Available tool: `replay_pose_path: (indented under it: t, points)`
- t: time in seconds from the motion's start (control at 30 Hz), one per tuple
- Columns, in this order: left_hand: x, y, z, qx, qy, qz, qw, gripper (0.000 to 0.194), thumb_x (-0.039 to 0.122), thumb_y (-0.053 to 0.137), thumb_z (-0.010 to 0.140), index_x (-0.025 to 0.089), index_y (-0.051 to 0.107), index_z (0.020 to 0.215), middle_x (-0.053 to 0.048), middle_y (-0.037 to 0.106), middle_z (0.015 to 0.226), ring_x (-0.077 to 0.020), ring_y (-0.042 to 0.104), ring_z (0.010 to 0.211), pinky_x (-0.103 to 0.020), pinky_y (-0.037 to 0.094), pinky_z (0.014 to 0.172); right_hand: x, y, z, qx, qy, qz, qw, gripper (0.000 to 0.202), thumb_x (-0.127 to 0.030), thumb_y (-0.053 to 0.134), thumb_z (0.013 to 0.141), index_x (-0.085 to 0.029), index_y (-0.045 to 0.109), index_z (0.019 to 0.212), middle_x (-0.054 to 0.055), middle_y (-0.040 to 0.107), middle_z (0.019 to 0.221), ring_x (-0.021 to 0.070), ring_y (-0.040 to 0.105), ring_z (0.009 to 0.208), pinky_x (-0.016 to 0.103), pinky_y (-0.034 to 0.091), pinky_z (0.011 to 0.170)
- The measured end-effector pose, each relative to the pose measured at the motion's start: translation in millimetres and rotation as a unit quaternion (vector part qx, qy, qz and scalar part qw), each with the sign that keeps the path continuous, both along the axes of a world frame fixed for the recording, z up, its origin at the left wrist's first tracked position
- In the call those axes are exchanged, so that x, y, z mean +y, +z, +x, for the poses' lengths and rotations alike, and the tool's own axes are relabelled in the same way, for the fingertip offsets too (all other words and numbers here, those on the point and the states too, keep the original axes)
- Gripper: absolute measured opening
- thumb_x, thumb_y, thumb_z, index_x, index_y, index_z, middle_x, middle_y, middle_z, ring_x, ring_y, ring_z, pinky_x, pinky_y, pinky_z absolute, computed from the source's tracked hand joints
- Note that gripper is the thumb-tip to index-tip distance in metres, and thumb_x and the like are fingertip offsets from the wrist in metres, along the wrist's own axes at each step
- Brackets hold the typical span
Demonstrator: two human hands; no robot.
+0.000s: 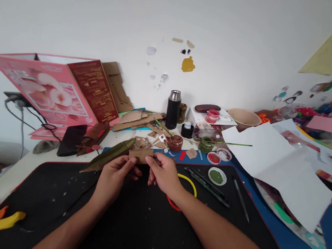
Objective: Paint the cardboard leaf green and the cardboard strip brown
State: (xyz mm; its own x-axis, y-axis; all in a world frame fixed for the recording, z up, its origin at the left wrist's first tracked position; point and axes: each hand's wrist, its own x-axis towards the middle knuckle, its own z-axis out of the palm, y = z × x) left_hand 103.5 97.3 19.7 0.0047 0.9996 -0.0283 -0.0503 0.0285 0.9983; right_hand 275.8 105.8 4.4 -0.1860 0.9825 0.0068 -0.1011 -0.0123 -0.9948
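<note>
A small piece of brown cardboard is held up between both hands above the black mat. My left hand pinches its left end with the thumb on the near face. The right end is gripped by my right hand, thumb on top. Behind my left hand lies a long green painted leaf shape. A yellow and red ring rests on the mat, partly hidden by my right wrist.
Paint jars, a green paint lid, a black flask and cardboard scraps stand beyond the hands. Scissors and a pen lie right. A pink box is back left; white paper covers the right.
</note>
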Motion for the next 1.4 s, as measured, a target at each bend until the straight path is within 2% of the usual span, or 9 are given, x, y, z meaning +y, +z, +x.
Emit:
replay_pose_path:
  t: [0.23, 0.37, 0.57, 0.77, 1.0, 1.1, 1.2, 1.3, 1.4]
  points:
    - [0.6, -6.7, 0.5, 0.004, 0.015, 0.037, 0.999, 0.039, 0.055, 0.084, 0.081, 0.019, 0.07, 0.074, -0.001, 0.071, 0.065, -0.0162, 0.067, 0.06, -0.027, 0.058, 0.064, -0.6, 0.3, -1.6, -0.023, -0.002, 0.014, 1.0, 0.043, -0.064, 0.061, 0.095, -0.023, 0.055, 0.083, -0.011, 0.045, 0.044, 0.0098, 0.045, 0.032, 0.02, 0.027, 0.035]
    - [1.6, -4.8, 0.0, 0.043, 0.0, 0.057, 0.997, 0.04, 0.055, 0.079, 0.086, 0.019, 0.07, 0.071, -0.001, 0.07, 0.065, -0.0159, 0.067, 0.06, -0.027, 0.057, 0.064, 0.3, -2.1, -1.0, -0.012, 0.005, 0.003, 1.0, 0.043, -0.064, 0.062, 0.095, -0.022, 0.058, 0.089, -0.012, 0.047, 0.044, 0.0107, 0.046, 0.033, 0.02, 0.029, 0.036]
    - [0.9, 3.4, -1.6, 0.087, -0.006, 0.067, 0.994, 0.044, 0.062, 0.081, 0.082, 0.019, 0.072, 0.075, -0.002, 0.073, 0.067, -0.0178, 0.068, 0.061, -0.029, 0.058, 0.061, 1.1, -1.8, 2.6, 0.008, 0.013, 0.008, 1.0, 0.043, -0.063, 0.063, 0.095, -0.021, 0.061, 0.096, -0.009, 0.054, 0.046, 0.0119, 0.051, 0.035, 0.02, 0.034, 0.037]
    - [0.2, -0.4, -0.1, 0.029, -0.041, 0.026, 0.998, 0.048, 0.065, 0.08, 0.083, 0.017, 0.073, 0.086, -0.002, 0.073, 0.064, -0.0163, 0.065, 0.055, -0.028, 0.057, 0.056, 3.6, 3.3, 6.8, -0.008, -0.025, 0.031, 0.999, 0.043, -0.063, 0.064, 0.095, -0.021, 0.061, 0.085, -0.01, 0.048, 0.042, 0.0116, 0.05, 0.034, 0.02, 0.032, 0.037]
    - [2.3, -4.3, 1.0, 0.003, -0.04, 0.028, 0.999, 0.049, 0.064, 0.084, 0.079, 0.017, 0.071, 0.074, -0.003, 0.074, 0.068, -0.0168, 0.068, 0.062, -0.028, 0.06, 0.063, 1.7, -0.6, 5.8, -0.019, -0.023, 0.033, 0.999, 0.044, -0.064, 0.063, 0.096, -0.021, 0.06, 0.083, -0.009, 0.048, 0.043, 0.011, 0.047, 0.033, 0.02, 0.03, 0.036]
    - [0.7, -2.7, -0.6, 0.039, -0.026, 0.062, 0.997, 0.045, 0.062, 0.08, 0.084, 0.018, 0.073, 0.077, -0.003, 0.075, 0.071, -0.0185, 0.07, 0.065, -0.03, 0.061, 0.067, -1.3, 0.5, 4.9, 0.0, -0.013, 0.035, 0.999, 0.047, -0.067, 0.065, 0.095, -0.021, 0.062, 0.091, -0.009, 0.051, 0.045, 0.0114, 0.05, 0.034, 0.02, 0.032, 0.037]
    - [-1.2, -2.6, -8.9, 0.116, 0.029, 0.132, 0.984, 0.038, 0.057, 0.075, 0.09, 0.02, 0.077, 0.089, -0.004, 0.079, 0.08, -0.0207, 0.073, 0.071, -0.031, 0.061, 0.069, -3.2, 6.3, 5.6, 0.059, 0.012, 0.035, 0.998, 0.054, -0.072, 0.067, 0.092, -0.02, 0.062, 0.102, -0.008, 0.056, 0.051, 0.0125, 0.056, 0.038, 0.02, 0.034, 0.037]
    - [-0.5, -5.3, -22.9, 0.192, 0.105, 0.212, 0.952, 0.031, 0.048, 0.067, 0.099, 0.021, 0.079, 0.108, -0.007, 0.082, 0.101, -0.0223, 0.077, 0.085, -0.032, 0.061, 0.078, -1.3, 11.5, 8.0, 0.115, -0.005, 0.028, 0.993, 0.06, -0.079, 0.064, 0.09, -0.02, 0.06, 0.102, -0.006, 0.061, 0.058, 0.0135, 0.062, 0.041, 0.019, 0.035, 0.036]
    - [2.6, -7.5, -34.3, 0.259, 0.108, 0.294, 0.914, 0.025, 0.035, 0.059, 0.104, 0.022, 0.077, 0.116, -0.008, 0.081, 0.114, -0.0228, 0.076, 0.103, -0.034, 0.059, 0.092, 3.3, 11.1, 10.2, 0.137, -0.012, -0.011, 0.99, 0.062, -0.082, 0.063, 0.088, -0.021, 0.057, 0.098, -0.006, 0.063, 0.059, 0.0139, 0.064, 0.041, 0.019, 0.035, 0.034]
